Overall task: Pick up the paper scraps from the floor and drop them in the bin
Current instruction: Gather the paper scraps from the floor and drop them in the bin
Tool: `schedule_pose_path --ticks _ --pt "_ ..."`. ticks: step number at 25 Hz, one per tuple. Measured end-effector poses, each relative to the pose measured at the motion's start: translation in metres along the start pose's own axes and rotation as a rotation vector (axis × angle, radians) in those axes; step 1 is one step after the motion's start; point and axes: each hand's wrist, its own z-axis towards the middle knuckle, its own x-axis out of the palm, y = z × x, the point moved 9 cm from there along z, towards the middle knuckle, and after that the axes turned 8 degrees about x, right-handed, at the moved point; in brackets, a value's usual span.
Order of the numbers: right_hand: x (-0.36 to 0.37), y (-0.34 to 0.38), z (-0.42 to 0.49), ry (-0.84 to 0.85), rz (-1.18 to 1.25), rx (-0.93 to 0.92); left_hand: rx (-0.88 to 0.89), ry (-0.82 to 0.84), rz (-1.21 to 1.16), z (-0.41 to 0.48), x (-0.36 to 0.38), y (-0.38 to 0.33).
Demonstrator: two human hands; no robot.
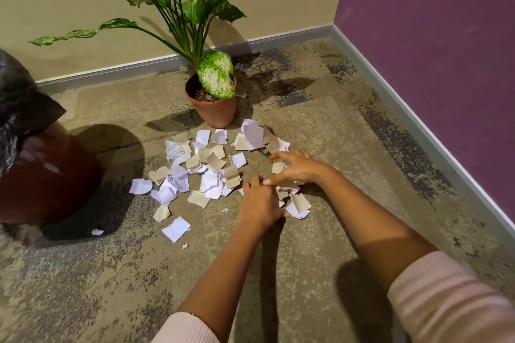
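Several white and tan paper scraps lie scattered on the carpet in front of me. A smaller heap of scraps sits at the right of the pile, pressed between my hands. My left hand cups the heap from the left, fingers curled against the paper. My right hand lies flat over the top of the same heap, fingers spread toward the left. The brown bin with a black liner stands at the far left edge, partly cut off.
A potted plant in a terracotta pot stands just behind the scraps, its long leaves spreading overhead. A beige wall runs along the back and a purple wall along the right, meeting in a corner. Bare carpet lies toward me.
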Motion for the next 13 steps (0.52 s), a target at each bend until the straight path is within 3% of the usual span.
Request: schedule_pose_path --ticks 7,10,13 --pt "0.016 -0.012 -0.011 0.064 -0.045 0.042 0.119 0.054 0.020 -0.012 0.003 -0.008" --pt "0.018 -0.018 -0.020 0.064 -0.107 0.034 0.070 0.112 0.041 -0.019 0.009 -0.013" --pt "0.019 -0.024 -0.024 -0.005 -0.133 0.003 -0.008 0.037 0.095 -0.023 0.007 -0.021"
